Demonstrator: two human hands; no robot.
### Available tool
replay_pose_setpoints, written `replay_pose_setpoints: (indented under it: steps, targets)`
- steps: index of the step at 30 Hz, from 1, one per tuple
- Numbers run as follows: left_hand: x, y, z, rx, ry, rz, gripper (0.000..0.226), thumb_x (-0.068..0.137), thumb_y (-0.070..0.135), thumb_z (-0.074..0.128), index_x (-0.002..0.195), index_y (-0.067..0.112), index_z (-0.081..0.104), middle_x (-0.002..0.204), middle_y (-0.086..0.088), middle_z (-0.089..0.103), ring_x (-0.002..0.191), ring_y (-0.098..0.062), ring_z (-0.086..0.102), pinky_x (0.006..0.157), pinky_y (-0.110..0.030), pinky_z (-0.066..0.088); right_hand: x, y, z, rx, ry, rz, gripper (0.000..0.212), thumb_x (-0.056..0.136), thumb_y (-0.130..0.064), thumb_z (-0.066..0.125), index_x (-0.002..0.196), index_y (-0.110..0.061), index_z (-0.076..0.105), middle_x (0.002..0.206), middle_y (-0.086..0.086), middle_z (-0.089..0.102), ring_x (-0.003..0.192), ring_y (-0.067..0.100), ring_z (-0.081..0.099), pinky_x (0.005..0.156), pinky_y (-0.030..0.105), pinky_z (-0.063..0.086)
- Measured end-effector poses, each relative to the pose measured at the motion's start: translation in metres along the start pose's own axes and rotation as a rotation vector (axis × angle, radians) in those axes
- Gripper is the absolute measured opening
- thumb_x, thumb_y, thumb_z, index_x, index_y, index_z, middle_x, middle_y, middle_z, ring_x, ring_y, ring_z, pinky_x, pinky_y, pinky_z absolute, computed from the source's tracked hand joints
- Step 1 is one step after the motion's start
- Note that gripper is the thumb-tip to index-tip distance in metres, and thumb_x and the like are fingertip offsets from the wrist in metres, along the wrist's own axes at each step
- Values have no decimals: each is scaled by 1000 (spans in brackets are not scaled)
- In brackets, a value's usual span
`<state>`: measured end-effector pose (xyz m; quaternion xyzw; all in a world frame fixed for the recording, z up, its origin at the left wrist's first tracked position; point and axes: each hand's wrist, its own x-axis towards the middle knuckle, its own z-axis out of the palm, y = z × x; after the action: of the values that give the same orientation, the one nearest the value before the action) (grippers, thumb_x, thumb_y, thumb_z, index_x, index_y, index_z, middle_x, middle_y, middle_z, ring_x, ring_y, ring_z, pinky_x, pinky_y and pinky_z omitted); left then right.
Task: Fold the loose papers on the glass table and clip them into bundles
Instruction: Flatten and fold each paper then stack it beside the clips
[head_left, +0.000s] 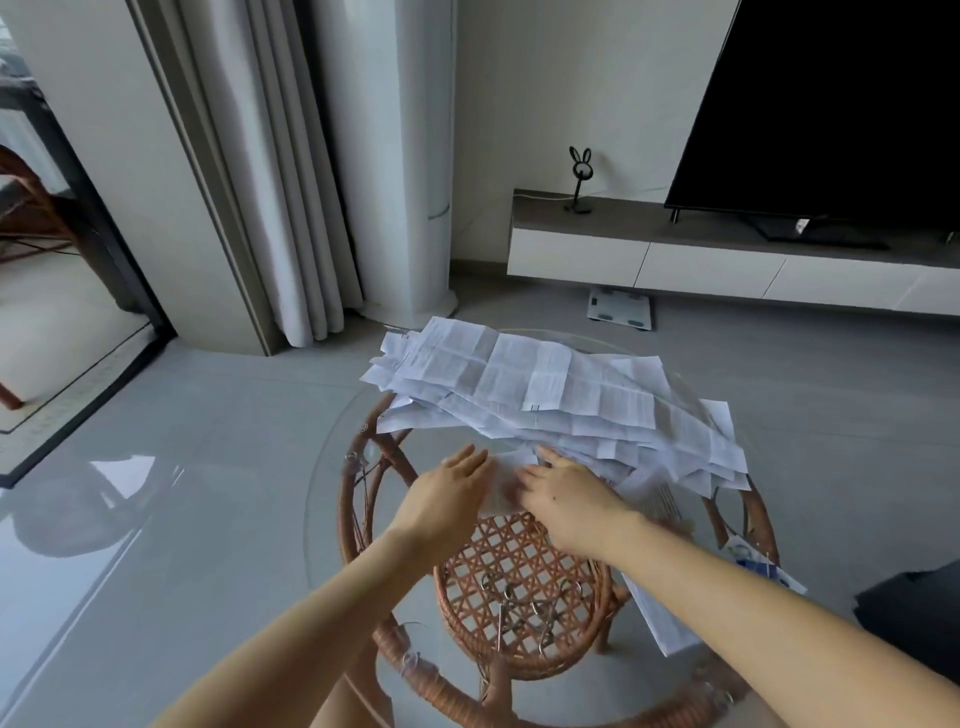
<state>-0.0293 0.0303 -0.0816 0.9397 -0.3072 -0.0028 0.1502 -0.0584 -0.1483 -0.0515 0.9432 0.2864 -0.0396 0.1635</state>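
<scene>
A loose heap of creased printed papers (550, 389) lies across the far half of the round glass table (332, 467). In front of the heap a small folded paper (504, 480) lies on the glass between my hands, blurred by motion. My left hand (447, 493) rests against its left side with the fingers straight. My right hand (566, 493) lies over its right part, fingers spread and slightly bent. More folded papers (660, 618) sit at the table's right edge, one with blue print (753, 564).
The glass top rests on a rattan frame (358, 519); under it a woven shelf (519, 597) holds several metal clips (514, 608). A TV stand (701, 260) with a television (831, 114) is behind, a white scale (621, 309) on the floor, curtains (275, 182) far left.
</scene>
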Motion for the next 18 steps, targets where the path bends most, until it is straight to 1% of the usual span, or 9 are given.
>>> replay_pose_setpoints:
  steps: [2,4,5,6,8,9,11,14,18]
  targets:
    - [-1,-3,8,23,-69,-13,50,104,23,25,152,17,15,159,3,10,147,-14,4,117,-27,9,6,-3,-3,15,-36,16,41,94,-16,38,132,-6,50,134,14,51,128,27,42,119,39,1]
    - [-4,-6,12,32,-71,17,53,102,32,12,152,16,10,159,2,7,147,-13,1,118,-25,1,12,-3,-9,67,-52,56,36,99,-26,34,120,-9,59,120,10,61,116,25,52,119,38,5]
    - [-6,-8,12,44,-71,35,59,98,38,3,152,15,9,159,1,6,147,-14,0,118,-25,-2,16,-3,-12,111,-49,87,36,100,-29,36,118,-10,60,118,8,63,114,24,53,118,38,7]
    - [-8,-10,12,64,-73,48,67,92,42,-5,152,15,8,159,0,6,147,-14,-1,118,-26,-4,20,-3,-12,174,-47,119,37,100,-32,39,125,-12,57,126,7,59,121,23,50,119,38,6]
    - [-9,-14,12,91,-71,55,75,86,47,-12,152,17,7,158,2,2,146,-13,-4,118,-28,-8,23,-1,-11,310,-106,190,51,99,-39,41,145,-18,34,152,5,32,141,18,27,119,39,-2]
    - [-9,-15,11,95,-77,57,75,87,50,-13,152,19,5,157,4,0,145,-11,-7,117,-29,-11,23,0,-10,340,-155,199,57,99,-42,39,149,-21,23,157,4,17,145,15,15,119,39,-6]
    - [-9,-19,9,74,-98,80,75,86,57,-18,150,23,-1,155,8,-5,143,-9,-11,116,-30,-13,22,5,-11,332,-247,176,61,99,-45,37,151,-26,12,159,2,3,146,11,5,117,41,-9]
    - [-11,-34,2,66,-158,106,70,82,56,-18,146,32,-6,153,15,-10,141,-4,-16,117,-34,-13,18,11,-19,298,-306,156,61,98,-45,39,150,-30,11,158,-1,2,145,11,7,116,46,-11]
    - [-15,-52,-6,109,-213,91,56,90,51,-4,146,42,-4,150,22,-12,139,-2,-19,113,-34,-20,23,15,-26,214,-365,121,61,97,-47,41,150,-33,14,159,0,6,145,13,12,116,50,-7]
